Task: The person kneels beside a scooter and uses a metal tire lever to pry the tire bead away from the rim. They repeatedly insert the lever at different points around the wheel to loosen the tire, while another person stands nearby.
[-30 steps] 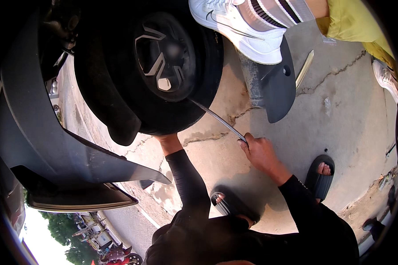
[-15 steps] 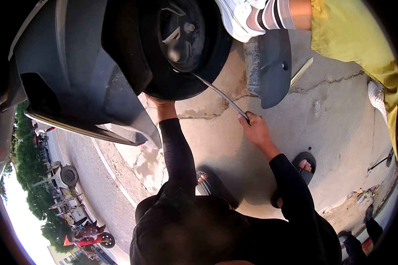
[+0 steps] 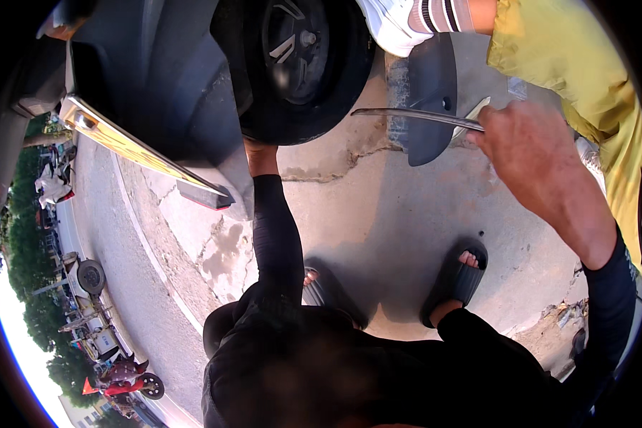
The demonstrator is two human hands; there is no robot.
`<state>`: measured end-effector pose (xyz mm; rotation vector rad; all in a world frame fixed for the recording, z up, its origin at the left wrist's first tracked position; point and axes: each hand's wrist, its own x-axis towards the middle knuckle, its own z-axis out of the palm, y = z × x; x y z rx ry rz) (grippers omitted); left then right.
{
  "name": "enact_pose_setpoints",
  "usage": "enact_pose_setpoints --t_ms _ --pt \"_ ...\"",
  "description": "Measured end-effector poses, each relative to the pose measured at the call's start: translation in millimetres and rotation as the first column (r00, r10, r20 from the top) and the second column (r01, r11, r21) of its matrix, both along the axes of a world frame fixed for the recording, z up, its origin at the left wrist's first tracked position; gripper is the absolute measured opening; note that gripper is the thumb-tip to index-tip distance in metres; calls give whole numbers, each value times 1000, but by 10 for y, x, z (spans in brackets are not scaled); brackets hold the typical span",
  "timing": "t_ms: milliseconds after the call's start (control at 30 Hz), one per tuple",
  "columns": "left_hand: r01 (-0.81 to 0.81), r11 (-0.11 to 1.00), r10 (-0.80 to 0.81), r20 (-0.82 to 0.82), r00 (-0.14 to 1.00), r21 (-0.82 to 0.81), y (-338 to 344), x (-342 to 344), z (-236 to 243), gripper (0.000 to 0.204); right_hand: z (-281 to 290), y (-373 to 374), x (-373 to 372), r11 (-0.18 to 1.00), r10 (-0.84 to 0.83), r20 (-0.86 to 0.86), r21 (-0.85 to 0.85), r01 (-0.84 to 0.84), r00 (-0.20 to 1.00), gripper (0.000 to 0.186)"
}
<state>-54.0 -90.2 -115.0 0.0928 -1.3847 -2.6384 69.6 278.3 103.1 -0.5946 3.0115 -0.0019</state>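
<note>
A black tyre [image 3: 299,127] on a dark wheel rim [image 3: 319,68] shows at the top, beside the dark bodywork [image 3: 157,64] of a vehicle. My left hand [image 3: 262,158] reaches up against the tyre's lower side; its fingers are hidden behind the rubber. Out to the right, my right hand [image 3: 531,160] is closed round one end of a slim, slightly curved metal tyre lever [image 3: 421,114]. The lever's free tip points left toward the tyre, apart from it. Below the lever, on the concrete, lies a dark curved panel [image 3: 424,146] with a scuffed grey edge.
Another person's white shoe [image 3: 396,28] is next to the tyre, with that person's yellow trousers [image 3: 549,50] at upper right. Cracked concrete [image 3: 378,214] spreads round my black sandals [image 3: 460,282]. Parked vehicles and a red motorcycle [image 3: 125,385] line the road at left.
My right hand has pulled the tyre lever away from the wheel rim, up and to the right. My left hand stays at the tyre. The view has shifted slightly.
</note>
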Motion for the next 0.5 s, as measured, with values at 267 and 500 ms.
enact_pose_setpoints --t_ms 267,500 --pt "10 983 -6 -18 1000 182 -19 -39 -229 69 -313 79 -13 975 -117 -3 -193 114 993 12" --pt "-12 970 23 -44 999 244 -164 -129 -417 70 -378 -739 -1227 872 340 -211 436 -223 916 22"
